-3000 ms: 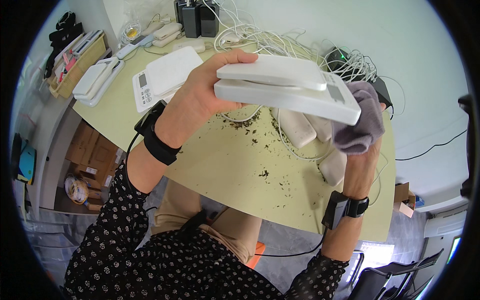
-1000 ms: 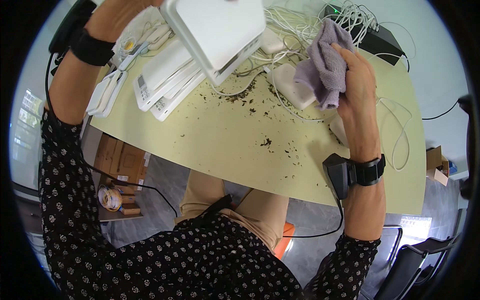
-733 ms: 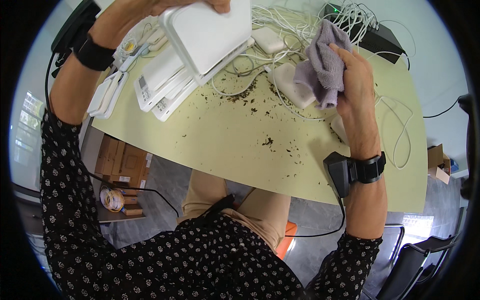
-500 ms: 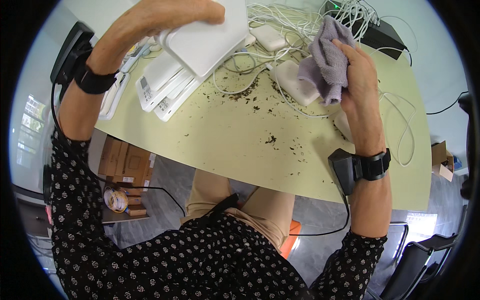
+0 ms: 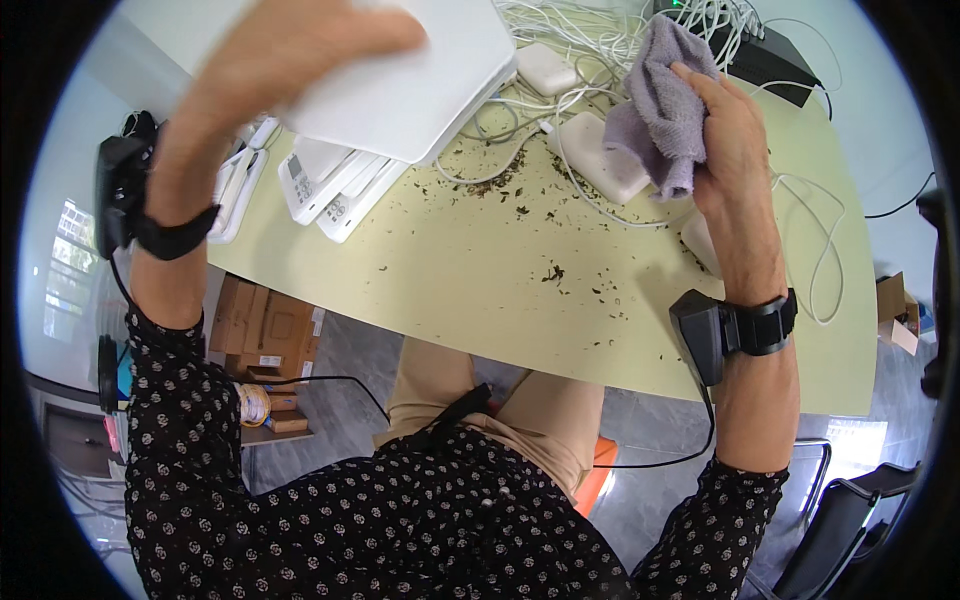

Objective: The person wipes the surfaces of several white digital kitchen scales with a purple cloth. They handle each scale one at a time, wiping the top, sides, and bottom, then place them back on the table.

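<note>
A grey-purple cloth point(image 5: 660, 105) hangs bunched in my right hand point(image 5: 738, 150), the thumb pressed on it, above the right side of the pale green table point(image 5: 480, 260). Below the cloth lies a white rounded device point(image 5: 595, 160) with a cable. My left hand point(image 5: 290, 75), smeared by motion, is over a stack of white flat boxes point(image 5: 440, 80) at the upper left; its fingers are mostly blurred, so I cannot tell whether it grips anything. Under the stack's near edge several white remote-like panels point(image 5: 340, 190) lie fanned out. Dark crumbs point(image 5: 553, 274) are scattered across the table's middle.
Tangled white cables point(image 5: 570, 25) run along the back toward a black box point(image 5: 775, 65) with a green light. Another white device point(image 5: 545, 68) sits among them. A white cable point(image 5: 830, 250) loops at the right. Cardboard boxes point(image 5: 262, 325) stand below the table's left edge.
My left hand has swept down and left, now blurred. The upper white box looks shifted nearer and covers more of the panels. My right hand keeps the cloth, with little movement.
</note>
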The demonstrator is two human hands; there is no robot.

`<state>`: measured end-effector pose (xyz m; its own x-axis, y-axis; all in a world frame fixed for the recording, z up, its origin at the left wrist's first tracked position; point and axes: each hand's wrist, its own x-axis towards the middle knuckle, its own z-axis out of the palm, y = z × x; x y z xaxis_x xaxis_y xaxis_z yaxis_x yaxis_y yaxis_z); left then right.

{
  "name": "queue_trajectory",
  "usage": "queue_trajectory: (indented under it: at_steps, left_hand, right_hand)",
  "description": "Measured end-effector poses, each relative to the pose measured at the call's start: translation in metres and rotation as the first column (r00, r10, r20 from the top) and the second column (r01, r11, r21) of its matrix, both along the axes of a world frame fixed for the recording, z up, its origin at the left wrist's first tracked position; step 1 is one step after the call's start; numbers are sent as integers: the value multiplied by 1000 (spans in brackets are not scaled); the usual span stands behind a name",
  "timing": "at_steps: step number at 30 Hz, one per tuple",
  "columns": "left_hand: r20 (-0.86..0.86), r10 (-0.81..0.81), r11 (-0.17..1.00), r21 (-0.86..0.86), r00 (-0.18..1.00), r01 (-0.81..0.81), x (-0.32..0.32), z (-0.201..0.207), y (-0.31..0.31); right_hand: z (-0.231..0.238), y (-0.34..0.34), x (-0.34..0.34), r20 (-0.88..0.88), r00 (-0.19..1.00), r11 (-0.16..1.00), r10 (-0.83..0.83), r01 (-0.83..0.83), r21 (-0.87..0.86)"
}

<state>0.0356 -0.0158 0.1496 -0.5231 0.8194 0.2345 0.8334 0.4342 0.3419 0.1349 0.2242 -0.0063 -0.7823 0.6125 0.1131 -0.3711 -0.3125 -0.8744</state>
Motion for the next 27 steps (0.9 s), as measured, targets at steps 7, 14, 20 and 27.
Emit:
queue_trajectory:
  at_steps: [7, 14, 20, 27]
  left_hand:
    - [24, -63, 988, 146, 998, 59, -23, -13, -5]
    - [5, -256, 930, 273, 967, 245, -4, -34, -2]
    - [-22, -259, 950, 176, 966, 258, 5, -25, 4]
    - [-163, -264, 964, -23, 951, 264, 15, -26, -2]
  right_hand:
    - [-3, 4, -1, -38, 998, 998, 55, -55, -6]
    - [-1, -6, -10, -143, 988, 998, 62, -66, -24]
    - [-2, -12, -7, -117, 986, 992, 117, -110, 67]
    - [2, -14, -7, -25, 986, 955, 168, -156, 251]
